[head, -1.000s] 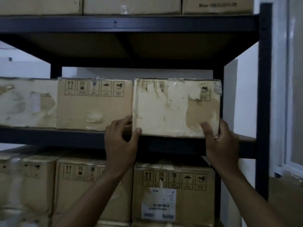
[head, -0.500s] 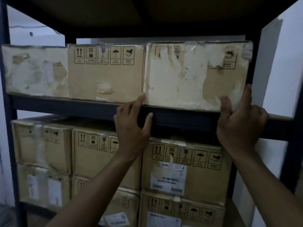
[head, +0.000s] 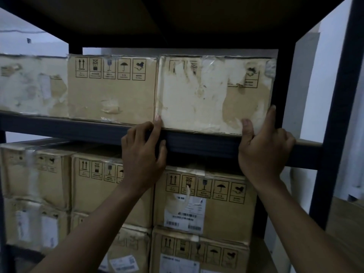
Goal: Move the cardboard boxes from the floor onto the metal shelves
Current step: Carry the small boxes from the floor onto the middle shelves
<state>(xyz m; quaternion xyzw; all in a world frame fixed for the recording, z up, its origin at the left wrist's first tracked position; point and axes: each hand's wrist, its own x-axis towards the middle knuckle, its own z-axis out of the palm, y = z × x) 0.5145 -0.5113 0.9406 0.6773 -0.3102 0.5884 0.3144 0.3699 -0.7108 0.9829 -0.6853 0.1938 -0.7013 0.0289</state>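
Worn cardboard box (head: pixel 214 93) on the metal shelf (head: pixel 78 128), a hand at each lower corner.

The box stands upright just above the fingers, its bottom edge on the shelf. The left hand (head: pixel 143 152) stretches its index finger up so the tip touches the box's lower left corner; its thumb lies on the shelf's front beam, and its other fingers are loosely bent, holding nothing. The right hand (head: pixel 264 150) lays its straight thumb on the box's front face and its straight index finger up the right edge, pressing rather than clasping. Left of the left fingers, a second box (head: pixel 112 87) touches the first. Below both hands, the lower level holds stacked labelled boxes (head: pixel 204 203).
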